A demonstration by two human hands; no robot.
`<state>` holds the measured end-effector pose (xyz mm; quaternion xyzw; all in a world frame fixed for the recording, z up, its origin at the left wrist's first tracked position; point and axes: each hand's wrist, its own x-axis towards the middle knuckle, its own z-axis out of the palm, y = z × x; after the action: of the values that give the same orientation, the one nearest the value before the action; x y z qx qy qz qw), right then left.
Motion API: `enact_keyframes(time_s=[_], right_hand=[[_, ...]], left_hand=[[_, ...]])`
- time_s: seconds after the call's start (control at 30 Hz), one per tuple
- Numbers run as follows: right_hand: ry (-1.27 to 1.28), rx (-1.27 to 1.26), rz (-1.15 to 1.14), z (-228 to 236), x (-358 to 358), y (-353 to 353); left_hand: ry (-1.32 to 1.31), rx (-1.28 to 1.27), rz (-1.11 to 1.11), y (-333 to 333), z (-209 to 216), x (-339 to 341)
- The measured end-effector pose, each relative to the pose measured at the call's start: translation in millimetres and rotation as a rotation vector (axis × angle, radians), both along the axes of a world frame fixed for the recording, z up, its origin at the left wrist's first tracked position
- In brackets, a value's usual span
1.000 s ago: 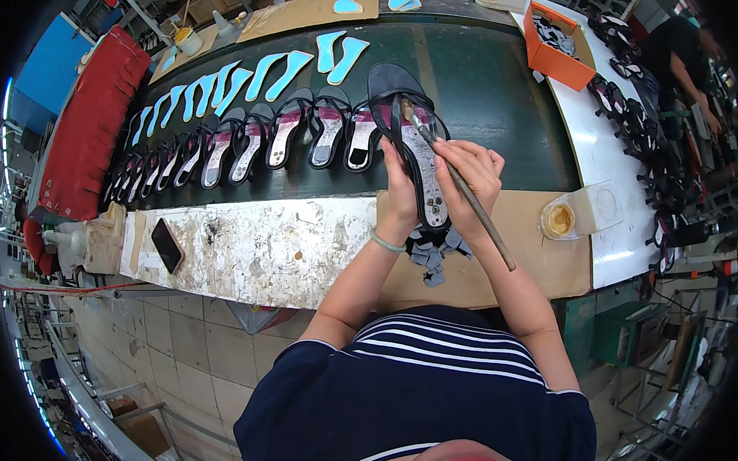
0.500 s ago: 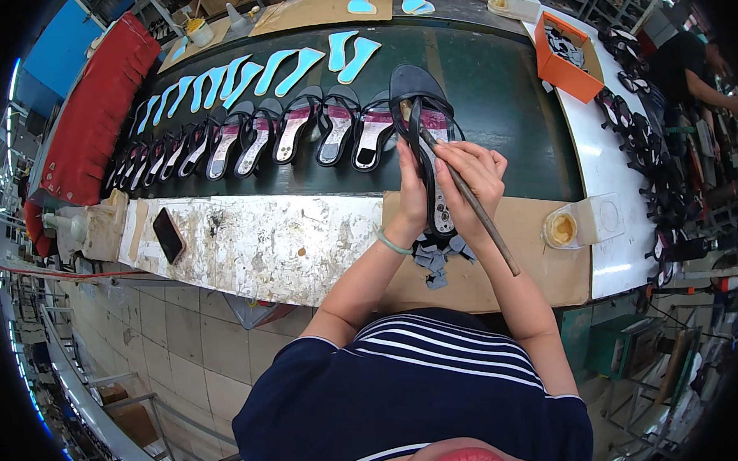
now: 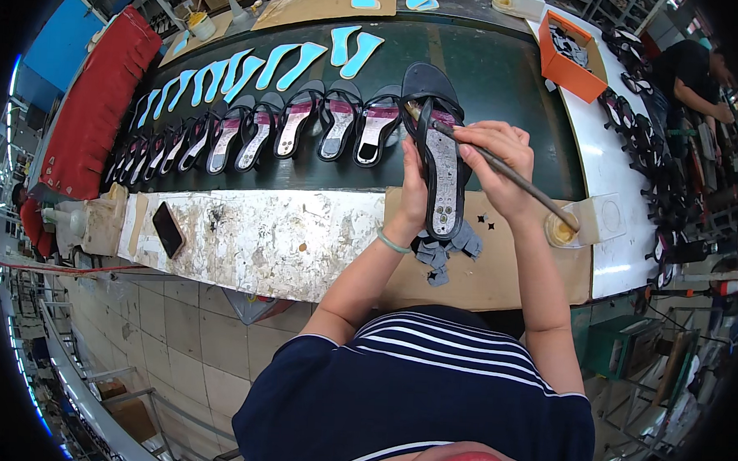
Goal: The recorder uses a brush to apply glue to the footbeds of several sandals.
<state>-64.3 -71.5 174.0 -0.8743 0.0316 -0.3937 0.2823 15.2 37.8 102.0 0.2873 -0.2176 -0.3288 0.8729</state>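
Observation:
A black strappy sandal is held up over the table, its pale insole and pink band showing. My left hand grips its left side, thumb along the edge. In my right hand is a long, thin-handled brush, pinched between thumb and fingers. The brush's tip reaches under the sandal's straps near the toe end; its bristles are partly hidden there. Below the sandal lie several grey fabric scraps on a brown cardboard sheet.
Several similar sandals stand in a row on the dark green belt, with blue-white insole pieces behind. At right sit a tub of yellowish paste and an orange box. A phone lies left. Another person works far right.
My right hand has moved right and slightly up, the brush now lying at a flatter angle. The sandal has turned more upright, exposing its insole and heel end.

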Motion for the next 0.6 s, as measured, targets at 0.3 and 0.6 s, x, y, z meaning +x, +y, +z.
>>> enact_keyframes(time_s=[0.3, 0.6], right_hand=[[0.146, 0.001, 0.103, 21.9, -11.2, -16.4], [-0.106, -0.006, -0.149, -0.1, -26.3, 10.2]], left_hand=[[-0.042, 0.057, 0.035, -0.4, -2.0, -1.9], [0.102, 0.037, 0.026, -4.0, -16.0, 6.8]])
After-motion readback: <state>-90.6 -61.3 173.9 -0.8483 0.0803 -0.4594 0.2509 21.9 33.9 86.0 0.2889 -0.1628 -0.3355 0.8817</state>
